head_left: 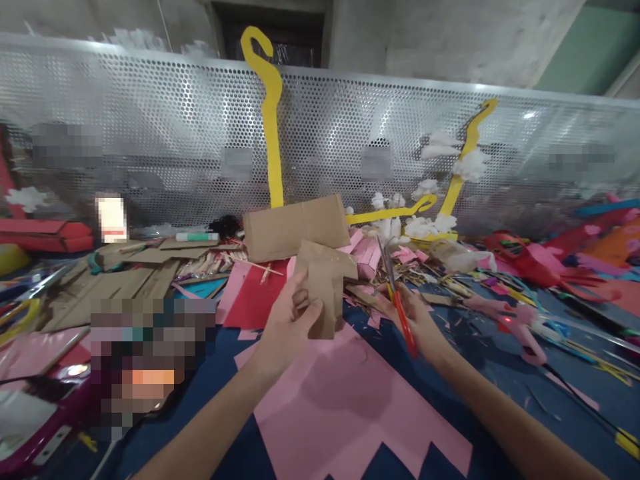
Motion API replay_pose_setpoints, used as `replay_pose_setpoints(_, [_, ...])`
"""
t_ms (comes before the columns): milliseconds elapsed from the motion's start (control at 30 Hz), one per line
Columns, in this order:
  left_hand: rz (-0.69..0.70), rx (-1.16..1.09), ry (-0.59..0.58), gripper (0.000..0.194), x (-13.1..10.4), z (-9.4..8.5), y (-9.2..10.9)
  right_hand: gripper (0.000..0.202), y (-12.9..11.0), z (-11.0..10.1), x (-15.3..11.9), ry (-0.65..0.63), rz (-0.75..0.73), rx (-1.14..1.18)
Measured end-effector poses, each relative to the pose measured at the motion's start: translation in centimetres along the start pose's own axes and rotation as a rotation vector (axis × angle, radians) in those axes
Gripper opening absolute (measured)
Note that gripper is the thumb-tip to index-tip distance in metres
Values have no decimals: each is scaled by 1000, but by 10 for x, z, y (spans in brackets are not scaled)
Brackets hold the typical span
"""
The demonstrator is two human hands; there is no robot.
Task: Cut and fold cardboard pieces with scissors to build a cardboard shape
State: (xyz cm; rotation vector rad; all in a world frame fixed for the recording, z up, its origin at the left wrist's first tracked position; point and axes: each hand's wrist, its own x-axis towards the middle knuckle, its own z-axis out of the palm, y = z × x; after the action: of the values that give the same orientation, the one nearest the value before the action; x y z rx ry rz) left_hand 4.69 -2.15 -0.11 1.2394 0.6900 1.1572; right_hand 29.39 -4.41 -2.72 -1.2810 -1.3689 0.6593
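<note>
My left hand (290,327) pinches a small brown cardboard piece (327,283) between thumb and fingers, a little above the work surface. That piece has an angular outline, with a wide upper part and a narrower strip hanging down. In my right hand (420,327) is a pair of scissors (405,325) with red handles, its blades pointing up and away from me. The scissors are apart from the cardboard piece. Below both hands lies a large pink sheet (345,400) with a zigzag near edge. Just behind the small piece a folded cardboard block (297,228) bears an upright yellow paper hook (273,133).
A perforated metal panel (330,120) stands across the back. Cardboard sheets (115,287) and a glue stick (197,237) lie at left. To the right are a pink glue gun (520,327) with its cord, paper scraps, and a yellow strip (453,193) with white tufts.
</note>
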Motion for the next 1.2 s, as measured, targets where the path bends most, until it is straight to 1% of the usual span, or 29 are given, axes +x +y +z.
replay_pose_setpoints(33, [-10,-27,8,48,0,0,1,34,1,0,0,-8,1,-18])
replay_pose_setpoints(67, [-28,-51,10,50,0,-1,2,33,1,0,0,-14,1,-23])
replay_pose_setpoints(200, [-113,-166,-28,40,2,-5,9,32,2,2,-2,-33,-15,36])
replay_pose_setpoints(267, [-105,-214,-66,42,3,-6,11,30,1,2,-3,-37,-12,60])
replay_pose_setpoints(333, [-74,-182,-91,47,4,-7,12,30,-1,4,-4,-50,4,80])
replay_pose_setpoints(400, [-38,-91,-56,50,6,-8,9,30,-4,5,-6,-83,23,96])
replay_pose_setpoints(433, [-22,-50,-14,45,7,-8,7,30,-5,6,-6,-103,30,94])
replay_pose_setpoints(500, [-7,-21,79,26,8,-11,3,31,-6,6,-8,-135,36,79])
replay_pose_setpoints(533, [-11,-37,113,22,9,-12,2,32,-6,6,-8,-140,32,66])
replay_pose_setpoints(567, [-22,-66,134,26,9,-13,1,32,-6,6,-9,-144,27,50])
replay_pose_setpoints(600, [-38,-101,148,30,9,-14,1,32,-7,5,-9,-149,21,30])
replay_pose_setpoints(667, [-73,-162,155,28,9,-15,2,31,-8,4,-11,-163,-6,-33])
replay_pose_setpoints(700, [-87,-187,155,27,8,-15,3,29,-10,3,-12,-174,-31,-83])
replay_pose_setpoints(800, [-97,-240,142,31,7,-13,4,23,-18,3,-16,-214,-116,-280])
replay_pose_setpoints(900, [-89,-251,112,38,6,-9,4,19,-27,6,-19,-246,-166,-443])
replay_pose_setpoints(1000, [-89,-228,95,47,4,-6,2,17,-32,10,-22,-251,-206,-565])
replay_pose_setpoints(1133, [-78,-208,85,39,2,-1,-3,18,-36,13,-26,-232,-218,-641])
replay_pose_setpoints(1200, [-54,-204,51,32,1,1,-6,20,-39,13,-28,-232,-211,-655])
